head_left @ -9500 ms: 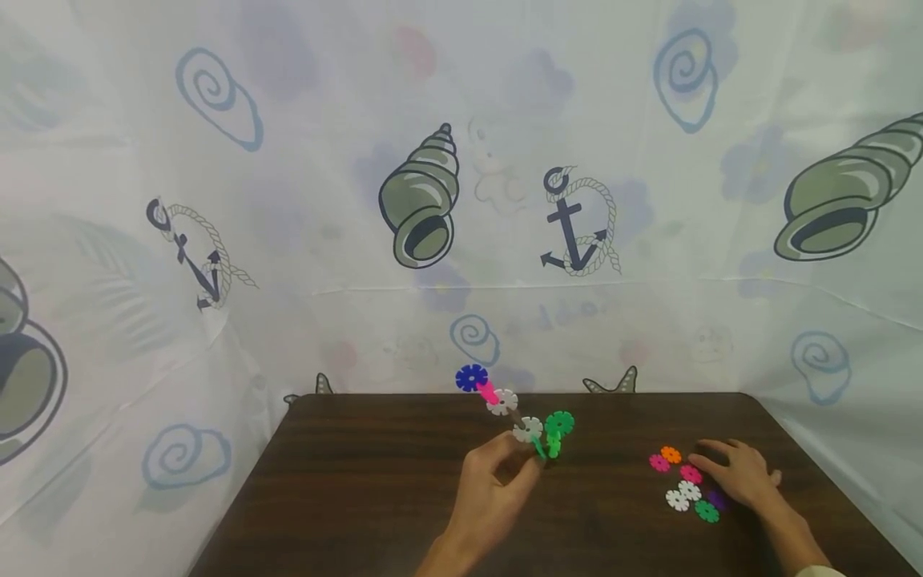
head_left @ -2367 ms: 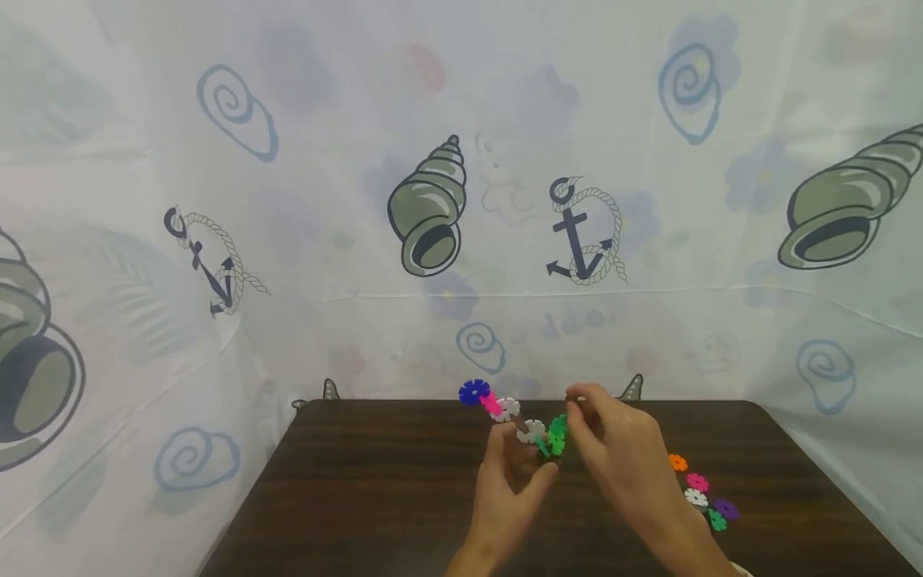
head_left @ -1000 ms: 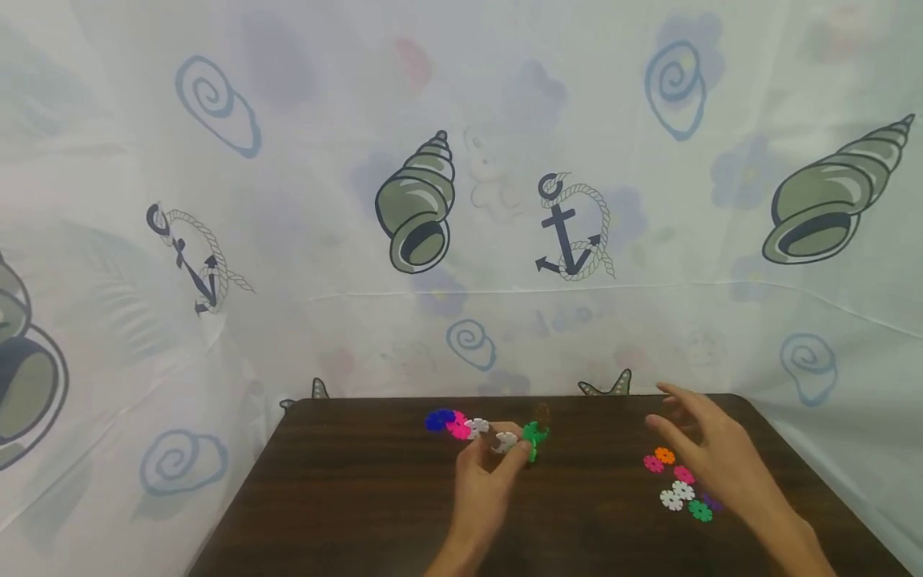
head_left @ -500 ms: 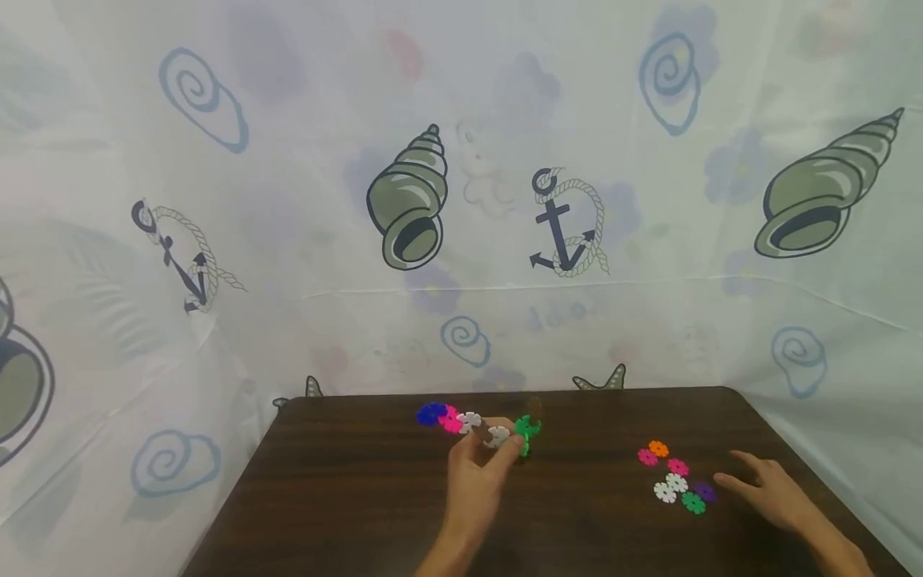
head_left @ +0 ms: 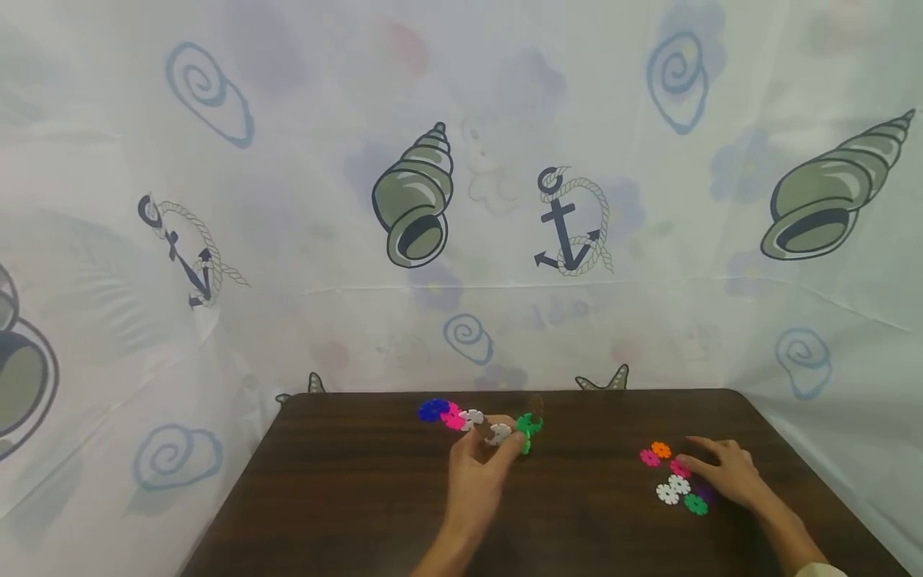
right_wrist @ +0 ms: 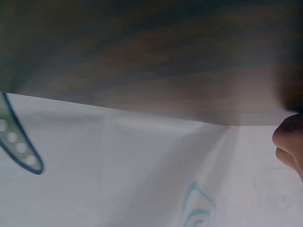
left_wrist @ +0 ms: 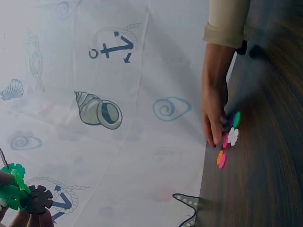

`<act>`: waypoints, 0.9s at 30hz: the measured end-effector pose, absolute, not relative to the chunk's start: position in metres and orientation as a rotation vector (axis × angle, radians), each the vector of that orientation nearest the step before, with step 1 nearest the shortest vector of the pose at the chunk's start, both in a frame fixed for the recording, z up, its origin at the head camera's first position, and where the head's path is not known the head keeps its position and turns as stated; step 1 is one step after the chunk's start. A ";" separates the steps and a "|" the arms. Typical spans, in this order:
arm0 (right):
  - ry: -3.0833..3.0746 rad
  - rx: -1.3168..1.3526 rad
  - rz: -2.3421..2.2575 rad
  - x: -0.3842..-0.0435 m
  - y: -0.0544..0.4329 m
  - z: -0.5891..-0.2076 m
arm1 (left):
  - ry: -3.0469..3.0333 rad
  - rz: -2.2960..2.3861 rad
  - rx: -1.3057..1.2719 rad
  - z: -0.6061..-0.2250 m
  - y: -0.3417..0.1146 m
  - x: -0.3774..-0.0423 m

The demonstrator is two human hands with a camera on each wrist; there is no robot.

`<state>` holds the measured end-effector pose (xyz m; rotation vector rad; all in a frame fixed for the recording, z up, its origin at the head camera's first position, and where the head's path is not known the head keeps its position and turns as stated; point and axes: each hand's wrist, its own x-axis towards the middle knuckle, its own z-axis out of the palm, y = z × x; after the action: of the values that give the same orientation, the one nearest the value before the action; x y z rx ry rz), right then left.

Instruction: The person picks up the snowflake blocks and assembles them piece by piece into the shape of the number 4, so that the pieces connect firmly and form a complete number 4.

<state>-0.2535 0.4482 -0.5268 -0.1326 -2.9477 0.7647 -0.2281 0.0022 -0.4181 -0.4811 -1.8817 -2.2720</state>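
My left hand (head_left: 477, 477) pinches a chain of interlocking plastic snowflake discs above the table. The chain runs from a blue disc (head_left: 433, 410) through a pink disc (head_left: 453, 416) and white and brown ones to green discs (head_left: 529, 425). A brown disc (head_left: 537, 405) stands up at the green end. My right hand (head_left: 730, 471) reaches low over loose discs at the right, its thumb tip at a pink disc (head_left: 679, 467). In the left wrist view, part of the chain shows as green discs (left_wrist: 16, 187) beside a dark disc (left_wrist: 39, 199).
Beside my right hand lie an orange disc (head_left: 661, 450), another pink disc (head_left: 650, 457), white discs (head_left: 667, 494), a green disc (head_left: 695, 504) and a partly covered purple one. A patterned cloth (head_left: 497, 336) hangs behind the brown table (head_left: 346, 481).
Since the oldest frame, a brown disc has joined the green end of the chain. My right hand left the chain, swung right, and now comes in over the loose discs.
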 end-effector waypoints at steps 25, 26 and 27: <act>-2.850 -0.195 0.970 -0.268 0.405 -0.518 | -1.932 -2.269 -0.482 -0.423 -0.003 -0.223; -2.841 -0.196 0.968 -0.266 0.402 -0.516 | -1.940 -2.264 -0.478 -0.423 -0.003 -0.223; -2.829 -0.195 0.966 -0.265 0.397 -0.514 | -1.948 -2.259 -0.475 -0.424 -0.003 -0.223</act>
<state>-0.2646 0.3974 -0.5144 -0.1951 -2.8286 0.9665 -0.2232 -0.0030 -0.4236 -0.4755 -1.9481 -2.2592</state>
